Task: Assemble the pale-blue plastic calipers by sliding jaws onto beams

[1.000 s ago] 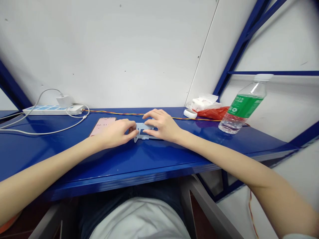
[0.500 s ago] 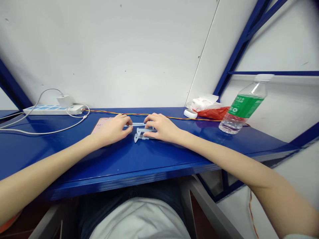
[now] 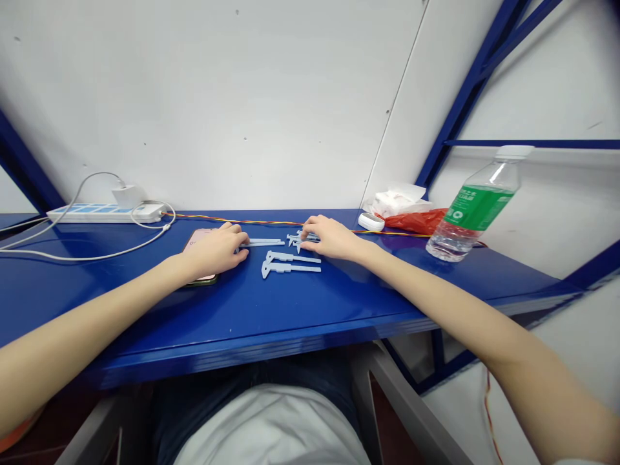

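My left hand [image 3: 220, 248] rests over the right part of a phone [image 3: 201, 281], its fingers and thumb curled around one end of light-blue plastic calipers [image 3: 265, 243]. Two slim bars stick out to the right of that hand; their jaws are hidden. My right hand [image 3: 332, 237] lies further right, thumb and fingers closed about another pair of light-blue calipers [image 3: 292, 239], jaws pointing left. In front of both hands lie two more calipers, one behind the other: the rear caliper [image 3: 293, 257] and the front caliper [image 3: 285, 267], untouched.
On the blue table [image 3: 290, 303], a power strip [image 3: 104, 213] with a charger and white cable [image 3: 121, 250] stands at left. A thin red-yellow wire [image 3: 227, 220] runs along the back. At right are a white case [image 3: 371, 222], tissues [image 3: 400, 199], a red bag [image 3: 414, 221] and a water bottle [image 3: 477, 206].
My right hand has left the two front calipers and moved back and right onto another pair. My left hand has shifted slightly left. The front calipers now lie fully exposed.
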Action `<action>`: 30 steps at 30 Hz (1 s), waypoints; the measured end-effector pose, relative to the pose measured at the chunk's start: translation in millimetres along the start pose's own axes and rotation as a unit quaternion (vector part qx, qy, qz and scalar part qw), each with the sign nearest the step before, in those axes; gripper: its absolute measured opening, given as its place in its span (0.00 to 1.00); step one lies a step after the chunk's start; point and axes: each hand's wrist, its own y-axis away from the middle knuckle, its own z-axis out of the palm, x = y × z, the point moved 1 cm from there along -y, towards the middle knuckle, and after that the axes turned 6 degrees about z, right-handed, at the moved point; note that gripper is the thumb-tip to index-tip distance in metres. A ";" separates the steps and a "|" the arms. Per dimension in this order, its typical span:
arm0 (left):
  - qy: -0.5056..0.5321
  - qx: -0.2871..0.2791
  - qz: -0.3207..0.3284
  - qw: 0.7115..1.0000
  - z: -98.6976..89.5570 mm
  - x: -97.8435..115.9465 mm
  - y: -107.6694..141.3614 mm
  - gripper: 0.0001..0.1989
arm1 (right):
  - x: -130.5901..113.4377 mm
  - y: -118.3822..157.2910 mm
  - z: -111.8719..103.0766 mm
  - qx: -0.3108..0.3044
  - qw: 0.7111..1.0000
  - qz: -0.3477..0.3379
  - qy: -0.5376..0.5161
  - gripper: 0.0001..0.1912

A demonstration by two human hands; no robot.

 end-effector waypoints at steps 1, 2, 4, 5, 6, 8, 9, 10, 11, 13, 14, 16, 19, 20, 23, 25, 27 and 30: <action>-0.002 -0.002 -0.002 1.000 0.7 -0.5 -0.1 0.15 | 0.9 0.0 -0.5 -0.007 1.000 0.003 -0.002 0.08; -0.003 -0.004 -0.004 1.000 1.3 -1.0 -0.3 0.15 | 1.5 0.2 -1.1 -0.012 1.000 0.003 -0.005 0.08; -0.001 -0.004 -0.006 1.000 2.1 -1.7 -0.7 0.15 | 1.8 0.8 -2.4 -0.019 1.000 0.002 -0.009 0.08; 0.001 -0.001 -0.007 1.000 2.2 -1.9 -0.9 0.15 | 1.9 1.0 -3.1 -0.022 1.000 0.002 -0.009 0.08; 0.005 0.002 -0.008 1.000 2.0 -2.0 -1.1 0.14 | 2.0 1.2 -3.6 -0.026 1.000 0.003 -0.007 0.08; 0.016 0.002 -0.011 1.000 1.1 -2.3 -1.5 0.13 | 2.7 1.3 -4.4 -0.036 0.999 0.007 -0.003 0.07; 0.025 -0.002 -0.012 1.000 0.5 -2.5 -1.8 0.13 | 3.1 1.3 -4.8 -0.042 0.999 0.009 -0.003 0.07; 0.036 -0.009 -0.014 0.999 -0.1 -3.0 -2.1 0.13 | 3.5 1.2 -5.1 -0.048 0.999 0.011 -0.005 0.07; 0.047 -0.020 -0.018 0.999 -0.7 -3.6 -2.5 0.13 | 3.9 1.2 -5.5 -0.055 0.998 0.012 -0.010 0.08; 0.069 -0.047 -0.036 0.996 -1.6 -5.7 -3.5 0.13 | 4.2 1.1 -6.5 -0.070 0.997 0.015 -0.022 0.08; 0.078 -0.061 -0.046 0.994 -1.9 -6.8 -4.0 0.13 | 4.2 1.1 -7.1 -0.078 0.996 0.017 -0.029 0.08; 0.091 -0.083 -0.061 0.990 -2.5 -8.7 -4.9 0.12 | 4.0 0.9 -8.1 -0.093 0.995 0.023 -0.040 0.08; 0.097 -0.102 -0.062 0.988 -4.2 -8.7 -5.4 0.10 | 4.5 0.0 -8.5 -0.103 0.993 0.030 -0.052 0.08; 0.096 -0.105 -0.061 0.988 -5.1 -7.7 -5.3 0.10 | 5.0 -0.5 -8.2 -0.104 0.993 0.031 -0.054 0.08; 0.085 -0.098 -0.050 0.990 -8.1 -3.2 -3.9 0.09 | 6.8 -1.9 -6.9 -0.104 0.993 0.029 -0.056 0.08; 0.070 -0.083 -0.043 0.993 -9.8 -0.5 -2.8 0.09 | 8.0 -2.3 -6.2 -0.102 0.993 0.023 -0.056 0.07; 0.057 -0.068 -0.041 0.995 -10.9 0.8 -1.9 0.08 | 9.2 -2.2 -5.7 -0.098 0.993 0.014 -0.058 0.07; 0.053 -0.062 -0.050 0.995 -11.6 0.9 -1.4 0.09 | 10.9 -1.7 -5.0 -0.086 0.994 -0.011 -0.066 0.06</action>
